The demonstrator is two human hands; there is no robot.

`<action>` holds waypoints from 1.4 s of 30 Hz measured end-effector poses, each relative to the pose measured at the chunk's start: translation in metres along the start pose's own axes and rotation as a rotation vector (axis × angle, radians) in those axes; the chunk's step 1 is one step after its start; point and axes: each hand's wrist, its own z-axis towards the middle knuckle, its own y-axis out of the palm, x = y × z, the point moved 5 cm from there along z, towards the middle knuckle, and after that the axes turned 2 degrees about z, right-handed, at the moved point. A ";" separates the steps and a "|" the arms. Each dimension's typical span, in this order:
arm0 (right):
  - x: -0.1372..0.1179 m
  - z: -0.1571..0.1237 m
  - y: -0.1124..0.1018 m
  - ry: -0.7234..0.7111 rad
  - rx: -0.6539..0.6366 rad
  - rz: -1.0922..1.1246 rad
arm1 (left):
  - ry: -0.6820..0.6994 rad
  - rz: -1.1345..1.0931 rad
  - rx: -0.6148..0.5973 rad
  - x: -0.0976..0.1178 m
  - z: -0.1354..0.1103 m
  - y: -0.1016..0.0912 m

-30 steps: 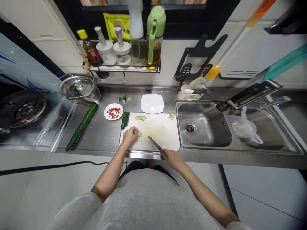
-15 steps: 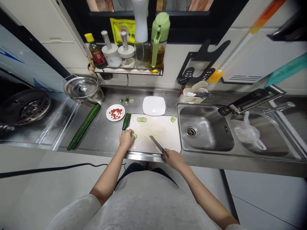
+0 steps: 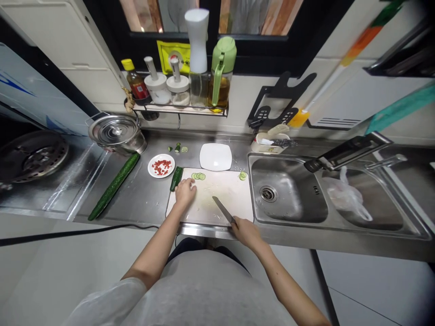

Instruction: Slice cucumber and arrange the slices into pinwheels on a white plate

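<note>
My left hand (image 3: 185,190) rests on the left part of the white cutting board (image 3: 220,192), fingers curled down; whatever lies under them is hidden. Its fingertips sit just below a short row of cucumber slices (image 3: 198,176). A cut cucumber piece (image 3: 176,178) lies along the board's left edge, beside that hand. My right hand (image 3: 246,231) grips the handle of a knife (image 3: 222,209) at the board's near edge, the blade pointing up-left over the board. A few more slices (image 3: 242,175) sit at the board's far right corner.
A whole cucumber (image 3: 113,185) lies on the steel counter at left, near a lidded pot (image 3: 115,131). A small plate of chopped red chili (image 3: 161,165), a white square plate (image 3: 215,156) and cucumber ends (image 3: 178,148) lie behind the board. A sink (image 3: 285,199) is at right.
My left hand slid from the board's near left area up toward the row of slices; the single slice at its fingertips is no longer visible. The knife hand stayed nearly still.
</note>
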 end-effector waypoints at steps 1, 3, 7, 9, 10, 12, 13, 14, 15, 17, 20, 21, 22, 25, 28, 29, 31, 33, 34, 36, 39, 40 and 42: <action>0.002 0.000 0.000 0.002 0.003 0.003 | 0.009 0.001 0.016 0.007 0.006 0.001; 0.005 0.001 0.001 0.011 0.012 0.015 | 0.034 0.020 0.047 0.019 0.019 0.004; 0.014 0.000 0.003 0.029 0.030 0.033 | 0.087 0.089 0.069 0.035 0.039 0.009; 0.017 0.000 0.004 0.035 0.031 0.039 | 0.108 0.119 0.055 0.038 0.045 0.012; 0.018 0.000 0.004 0.037 0.030 0.042 | 0.117 0.132 0.044 0.038 0.048 0.013; 0.020 0.000 0.004 0.042 0.028 0.049 | 0.129 0.157 0.021 0.038 0.051 0.015; 0.021 -0.001 0.003 0.042 0.028 0.053 | 0.132 0.167 0.012 0.038 0.052 0.016; 0.021 -0.001 0.003 0.045 0.028 0.056 | 0.133 0.172 0.006 0.038 0.053 0.017; 0.022 -0.001 0.002 0.047 0.028 0.059 | 0.132 0.173 0.003 0.038 0.054 0.018; 0.022 -0.002 0.001 0.049 0.025 0.062 | 0.122 0.164 -0.001 0.038 0.055 0.020; 0.022 -0.002 -0.001 0.054 0.020 0.066 | 0.119 0.142 -0.004 0.042 0.056 0.020; 0.022 -0.001 -0.001 0.055 0.020 0.065 | 0.123 0.132 -0.007 0.043 0.056 0.019; 0.022 -0.001 -0.001 0.056 0.021 0.062 | 0.125 0.115 -0.014 0.043 0.055 0.018; 0.021 0.000 -0.001 0.044 0.035 0.049 | 0.083 -0.003 -0.069 0.037 0.049 0.016; 0.018 0.000 -0.002 0.023 0.050 0.039 | 0.026 -0.160 -0.178 0.024 0.036 0.018; 0.016 -0.001 -0.002 0.015 0.049 0.037 | 0.021 -0.193 -0.220 0.020 0.030 0.020; 0.011 -0.002 -0.003 0.000 0.038 0.035 | 0.030 -0.221 -0.298 0.015 0.018 0.024; 0.006 -0.004 -0.004 -0.014 0.029 0.033 | 0.045 -0.200 -0.343 0.013 0.007 0.027; 0.004 -0.004 -0.004 -0.020 0.029 0.031 | 0.048 -0.177 -0.349 0.013 0.003 0.028; -0.001 -0.005 -0.002 -0.037 0.034 0.025 | 0.050 -0.120 -0.336 0.014 -0.003 0.028; -0.008 -0.003 0.001 -0.070 0.030 0.012 | 0.058 -0.047 -0.301 0.015 -0.008 0.027; -0.010 -0.003 0.002 -0.081 0.025 0.006 | 0.062 -0.029 -0.290 0.014 -0.009 0.027; -0.015 -0.001 0.004 -0.093 0.016 -0.007 | 0.063 -0.005 -0.268 0.012 -0.009 0.026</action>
